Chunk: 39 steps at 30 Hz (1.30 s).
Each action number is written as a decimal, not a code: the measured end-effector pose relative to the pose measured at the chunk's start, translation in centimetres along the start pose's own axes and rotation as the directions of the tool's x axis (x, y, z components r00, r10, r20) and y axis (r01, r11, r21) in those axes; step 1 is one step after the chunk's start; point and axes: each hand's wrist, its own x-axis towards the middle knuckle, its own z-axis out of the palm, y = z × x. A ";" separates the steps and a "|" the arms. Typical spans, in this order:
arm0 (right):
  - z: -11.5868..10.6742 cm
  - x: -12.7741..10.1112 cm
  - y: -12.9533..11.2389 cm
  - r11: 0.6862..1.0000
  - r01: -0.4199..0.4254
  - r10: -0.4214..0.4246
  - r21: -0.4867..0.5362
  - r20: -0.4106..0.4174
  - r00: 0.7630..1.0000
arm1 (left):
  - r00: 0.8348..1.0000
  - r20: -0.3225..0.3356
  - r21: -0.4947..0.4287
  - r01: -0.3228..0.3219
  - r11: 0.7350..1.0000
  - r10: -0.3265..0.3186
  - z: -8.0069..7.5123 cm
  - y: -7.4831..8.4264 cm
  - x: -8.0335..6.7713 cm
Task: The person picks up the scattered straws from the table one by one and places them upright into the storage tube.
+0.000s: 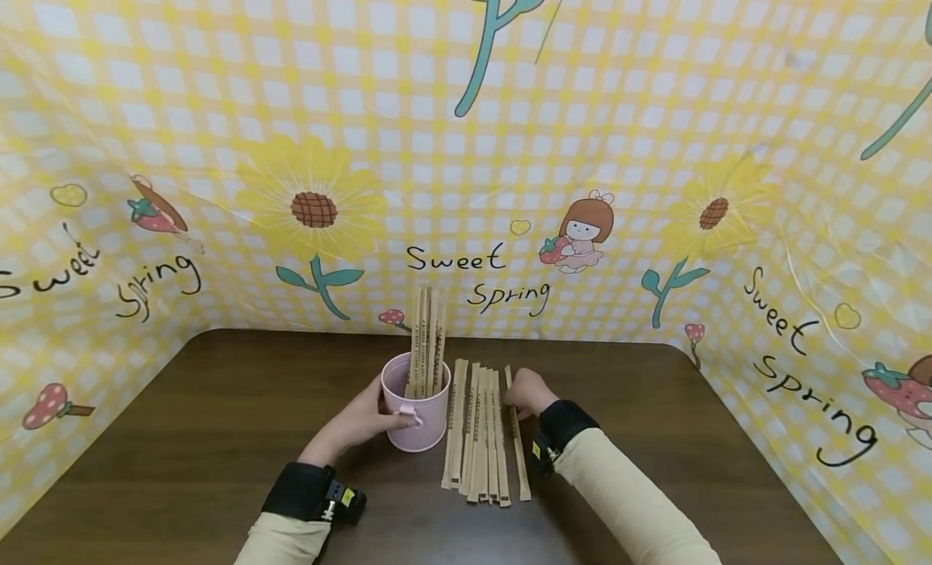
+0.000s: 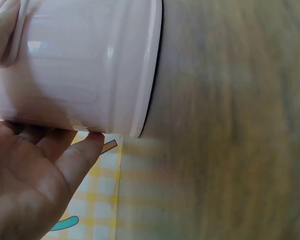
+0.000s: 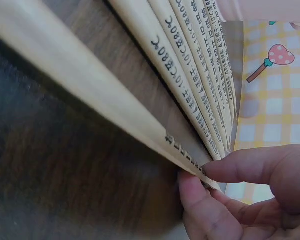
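A pink cup (image 1: 417, 411) stands on the brown table (image 1: 218, 435) with several paper-wrapped chopstick pairs (image 1: 426, 342) upright in it. My left hand (image 1: 367, 419) holds the cup's near side, thumb by its small handle; in the left wrist view the fingers (image 2: 65, 165) press the cup's wall (image 2: 80, 65). To the cup's right lies a row of several wrapped chopstick pairs (image 1: 476, 435). My right hand (image 1: 526, 393) pinches the far end of the rightmost pair (image 1: 518, 448), which is seen close up (image 3: 90, 95) between thumb and forefinger (image 3: 250, 170).
A yellow checked backdrop (image 1: 466, 144) with sunflowers and "Sweet Spring" lettering walls the table on three sides. Black wrist straps (image 1: 306, 492) sit on both cream sleeves. Bare table (image 1: 692, 435) lies left and right of the hands.
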 end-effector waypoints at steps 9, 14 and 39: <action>-0.9 -1.0 -0.1 0.983 -0.027 0.022 0.184 0.028 0.999 | 1.000 -0.008 0.004 0.000 1.000 0.000 -0.1 -0.1 0.0; -2.4 -1.9 -0.3 0.972 0.048 -0.053 0.230 0.015 0.999 | 1.000 -0.003 0.009 0.008 1.000 -0.008 0.2 -0.3 0.0; -1.9 -5.1 -12.1 0.699 0.683 -0.547 0.212 -0.457 0.702 | 1.000 -0.006 0.046 -0.018 0.999 0.019 -0.3 0.3 -0.3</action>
